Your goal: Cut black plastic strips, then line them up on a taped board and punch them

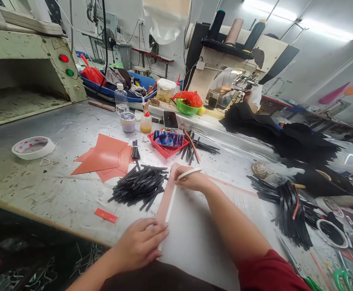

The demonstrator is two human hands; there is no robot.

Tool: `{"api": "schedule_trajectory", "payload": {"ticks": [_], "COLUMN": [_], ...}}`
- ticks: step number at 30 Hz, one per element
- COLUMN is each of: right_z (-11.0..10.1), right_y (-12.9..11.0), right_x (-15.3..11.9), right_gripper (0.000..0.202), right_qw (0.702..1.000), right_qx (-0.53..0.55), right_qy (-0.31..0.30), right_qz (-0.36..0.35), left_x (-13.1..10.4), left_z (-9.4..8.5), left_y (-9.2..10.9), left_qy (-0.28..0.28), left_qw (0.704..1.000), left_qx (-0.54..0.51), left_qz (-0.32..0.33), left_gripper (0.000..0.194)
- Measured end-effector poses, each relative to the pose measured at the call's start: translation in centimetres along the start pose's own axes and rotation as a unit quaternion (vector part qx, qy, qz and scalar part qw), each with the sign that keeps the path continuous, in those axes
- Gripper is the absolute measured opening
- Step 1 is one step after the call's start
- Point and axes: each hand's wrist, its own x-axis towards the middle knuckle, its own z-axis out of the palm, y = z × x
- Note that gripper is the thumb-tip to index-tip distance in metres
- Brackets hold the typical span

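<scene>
My right hand (193, 181) is closed around a narrow roll of white tape (190, 173) at the far end of a pale pink strip (165, 200). A thin white line of tape (171, 203) runs down the strip's right side towards me. At the near end, my left hand (138, 243) lies with fingers stretched across the strip and tape. Beneath is a translucent whitish sheet (191, 234), with another pink band (231, 185) along its far edge. A heap of short black strips (140, 184) lies just left of the pink strip.
Orange sheets (104, 155), a wide tape roll (33, 148) and a red piece (106, 215) lie left. A phone rests on a red basket (167, 150). Behind stands a sewing machine (219, 60). Black strips (291, 214), scissors (294, 262) and dark material (273, 129) occupy the right.
</scene>
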Motion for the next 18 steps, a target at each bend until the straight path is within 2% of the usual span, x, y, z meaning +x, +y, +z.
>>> {"api": "schedule_trajectory", "payload": {"ticks": [4,8,12,15,18], "right_z": [0.0,0.1,0.3,-0.4,-2.0], "right_y": [0.0,0.2,0.4,0.8,1.7], "right_x": [0.0,0.1,0.3,0.5,1.0], "right_gripper": [0.011,0.013,0.013,0.01,0.014], "right_qw": [1.0,0.999,0.999,0.997,0.992], "right_qx": [-0.007,-0.001,0.022,0.066,0.121], "right_qy": [0.008,0.014,0.011,-0.014,-0.027], "right_qz": [-0.021,-0.029,-0.031,-0.037,-0.037], "left_x": [2.2,3.9,5.4,6.0,6.1], "left_z": [-0.6,0.1,0.8,0.9,0.9], "left_y": [-1.4,-3.0,-4.1,-4.5,-4.5], "left_qy": [-0.048,-0.071,-0.084,-0.082,-0.08], "left_qw": [0.999,0.997,0.995,0.995,0.995], "left_qx": [0.011,0.026,0.035,0.03,0.023], "left_qz": [-0.007,-0.012,-0.046,-0.055,-0.063], "left_gripper": [0.035,0.033,0.035,0.033,0.032]}}
